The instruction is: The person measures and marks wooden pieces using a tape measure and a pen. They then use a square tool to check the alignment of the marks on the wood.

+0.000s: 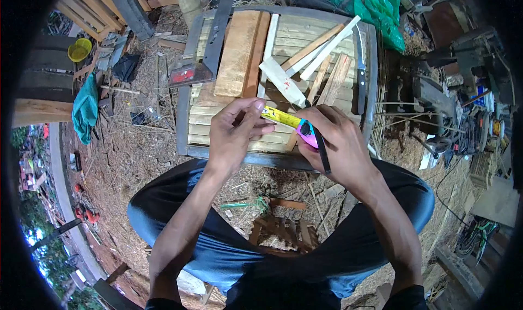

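My left hand (231, 135) pinches the free end of a yellow tape blade (280, 117) between thumb and fingers. My right hand (343, 141) is wrapped round the pink and cyan tape measure (309, 135), from which a short length of blade is drawn out. A thin black stick-like thing (323, 154) also runs through the right hand, its lower end jutting out below the case. Both hands are above the near edge of a slatted bench (212, 138). Just beyond the blade lies a pale piece of wood (283, 82) with red marks.
On the bench are a thick wooden block (237, 53), a saw (220, 32) with a red-marked handle, several narrow wood strips (329, 47) and a black-handled knife (361, 86). Green plastic (378, 18) hangs behind the far right corner. Shavings cover the ground (147, 86).
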`<state>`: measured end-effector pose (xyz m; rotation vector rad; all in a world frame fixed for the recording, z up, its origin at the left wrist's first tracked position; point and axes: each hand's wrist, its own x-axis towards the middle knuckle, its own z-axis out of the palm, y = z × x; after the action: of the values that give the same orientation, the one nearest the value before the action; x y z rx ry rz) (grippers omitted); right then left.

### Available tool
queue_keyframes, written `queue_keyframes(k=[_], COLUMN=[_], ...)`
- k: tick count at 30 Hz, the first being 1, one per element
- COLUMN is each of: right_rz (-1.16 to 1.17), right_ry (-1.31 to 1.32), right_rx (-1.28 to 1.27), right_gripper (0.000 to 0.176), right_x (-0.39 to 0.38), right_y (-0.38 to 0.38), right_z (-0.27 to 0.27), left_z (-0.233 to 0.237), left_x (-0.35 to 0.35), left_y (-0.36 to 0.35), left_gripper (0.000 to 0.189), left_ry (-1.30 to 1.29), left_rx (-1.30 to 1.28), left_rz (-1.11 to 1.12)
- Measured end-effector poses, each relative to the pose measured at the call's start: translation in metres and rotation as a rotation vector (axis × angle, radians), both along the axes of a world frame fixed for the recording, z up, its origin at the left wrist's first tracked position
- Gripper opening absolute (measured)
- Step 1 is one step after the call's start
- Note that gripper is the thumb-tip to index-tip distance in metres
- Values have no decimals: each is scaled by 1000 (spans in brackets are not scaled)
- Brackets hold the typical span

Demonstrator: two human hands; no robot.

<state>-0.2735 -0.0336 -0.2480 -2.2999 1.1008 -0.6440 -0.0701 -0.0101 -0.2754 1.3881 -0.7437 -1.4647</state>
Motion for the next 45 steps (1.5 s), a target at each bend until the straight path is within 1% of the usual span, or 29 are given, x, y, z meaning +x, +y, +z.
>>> queue_keyframes(k=[1, 3, 5, 6, 8, 12, 14, 17, 20, 21, 23, 24, 26, 27, 29, 30, 32, 34, 36, 37, 39, 43, 45], right_rz=[-25, -35, -36, -39, -45, -34, 4, -56, -22, -20, -15, -12, -21, -19, -39, -34, 8, 5, 7, 10, 28, 44, -142], right_ry=[-16, -63, -101, -99, -106, -53, 70, 43, 82, 79, 198, 198, 234, 234, 231, 230, 104, 65, -34, -33, -54, -80, -209], right_rx=[108, 126, 168, 169, 118, 148, 37, 51, 52, 53, -15, -14, -112, -113, -215, -215, -258, -242, -160, -161, -158, -144, -27], right_gripper=[30, 31, 32, 32, 33, 34, 33, 29, 30, 30, 29, 29, 31, 31, 34, 34, 35, 37, 37, 37, 31, 31, 34], right_x=[0, 1, -2, -2, -3, -4, -6, -5, -5, -5, -4, -3, 0, 1, 5, 6, 7, 7, 7, 8, 10, 8, 10], right_y=[3, 5, 4, 4, 5, 5, 3, 7, 7, 6, 5, 5, 7, 8, 9, 8, 8, 11, 11, 13, 17, 15, 20], right_z=[4, 1, 2, 0, -3, 1, 1, -1, 1, 2, 6, 8, 12, 11, 8, 5, -4, -7, -6, -5, -3, -8, -14], left_z=[2, 4, 3, 2, -1, -3, 1, 0, -1, -2, -3, -2, 4, 4, 4, 4, 2, -1, 0, 3, 4, 5, 8], left_x=[-2, 0, 0, -1, 0, 5, 4, 6, 9, 11, 12, 12, 11, 10, 11, 11, 11, 10, 11, 11, 11, 12, 12], left_y=[0, 1, 1, 0, -1, -1, -2, -1, -2, -2, -3, -3, -3, -3, -2, -2, -1, 0, 0, 0, -1, -1, -2], left_gripper=[32, 32, 29, 29, 24, 26, 23, 22, 22, 22, 19, 19, 20, 20, 20, 20, 21, 20, 20, 21, 22, 26, 28], left_ry=[-18, -45, 95, 98, 18, 8, 37, 87, 125, 122, 119, 119, 113, 114, 135, 135, 140, 160, 179, 182, 186, 229, 236], left_rx=[-10, -15, -83, -82, -190, -152, -19, 18, 65, 66, 83, 84, 80, 80, 66, 66, 65, 76, 84, 93, 103, 109, 123], left_rz=[-6, -13, -45, -47, -133, -141, -101, -68, -38, -36, -66, -63, -74, -72, -107, -102, -112, -95, -72, -87, -104, -123, -133])
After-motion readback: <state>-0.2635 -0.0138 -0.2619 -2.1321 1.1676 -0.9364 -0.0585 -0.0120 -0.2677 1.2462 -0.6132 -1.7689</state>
